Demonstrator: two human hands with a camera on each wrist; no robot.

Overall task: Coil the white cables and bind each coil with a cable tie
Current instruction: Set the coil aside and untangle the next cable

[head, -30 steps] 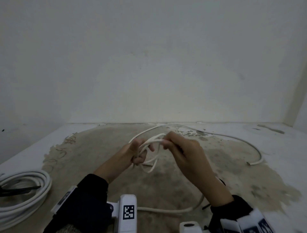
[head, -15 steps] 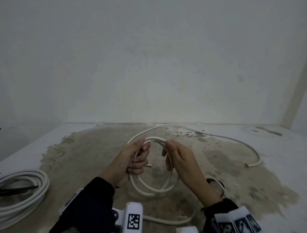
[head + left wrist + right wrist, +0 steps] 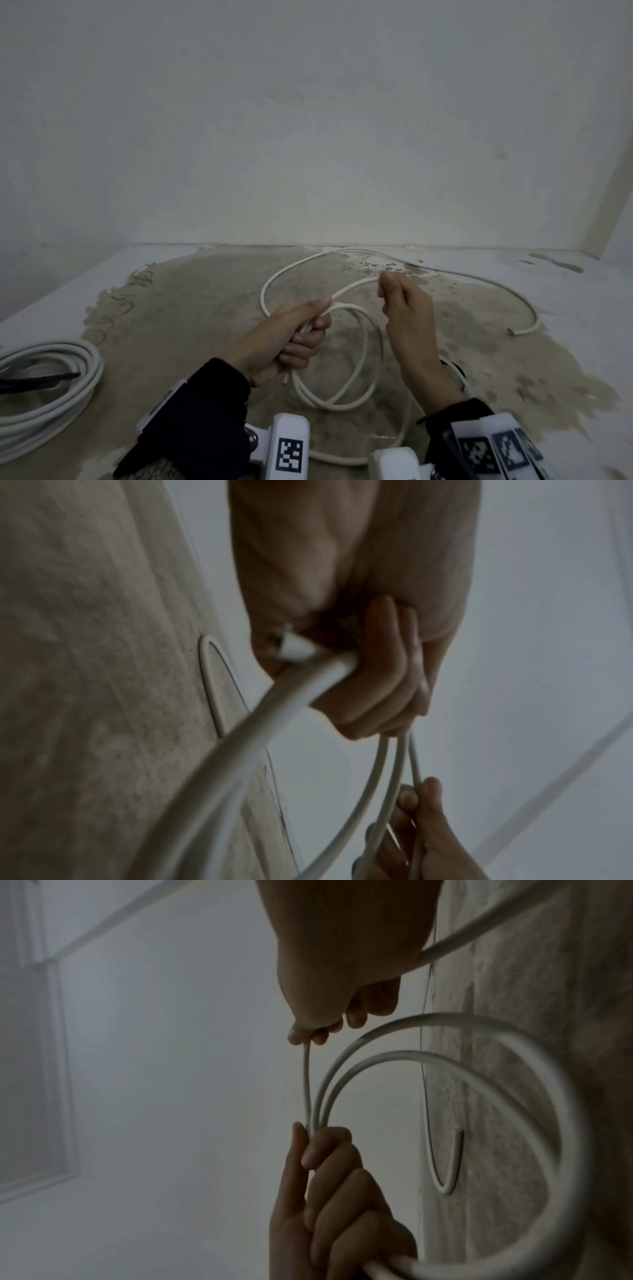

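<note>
A thin white cable point(image 3: 364, 373) hangs in two or three loops from my left hand point(image 3: 301, 337), whose fingers curl round the gathered strands above the stained floor. From that grip one strand rises to my right hand point(image 3: 386, 281), which pinches it between thumb and fingertips a short way up and to the right. The cable's loose tail point(image 3: 486, 281) sweeps along the far floor and ends at the right point(image 3: 520, 331). The left wrist view shows the left hand's fingers point(image 3: 380, 674) wrapped on the strands point(image 3: 274, 710). In the right wrist view the right hand point(image 3: 313, 1033) pinches the strand point(image 3: 307, 1080) above the coil point(image 3: 445, 1058).
A second, thicker white coil point(image 3: 58, 380) lies on the floor at the left with a black cable tie point(image 3: 41, 378) across it. A pale wall point(image 3: 308, 137) closes the far side, with a corner at the right. The floor point(image 3: 188, 325) is bare stained concrete.
My right hand has let go at the coil and slid up and right along the cable, drawing out a strand. My left hand keeps hold of the loops, which hang larger.
</note>
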